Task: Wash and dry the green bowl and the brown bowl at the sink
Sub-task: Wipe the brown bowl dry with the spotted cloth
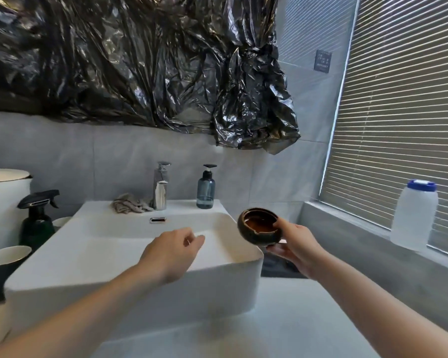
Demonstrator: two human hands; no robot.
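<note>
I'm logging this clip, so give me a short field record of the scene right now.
right hand: holds brown bowl, tilted, beside the sink's right edge
left hand: over sink, fingers loosely curled, holding nothing
faucet: no water seen running
cloth: on sink ledge, left of faucet
soap bottle: right of faucet
green bowl: not in view

1 brown bowl [260,226], 2 pump/spray bottles [205,188] (1 sprayer), 1 tap [161,186], 1 cloth [130,203].

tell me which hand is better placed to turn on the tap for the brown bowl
Left. The left hand hovers free over the sink, nearer the faucet; the right hand grips the brown bowl beside the basin.
</note>
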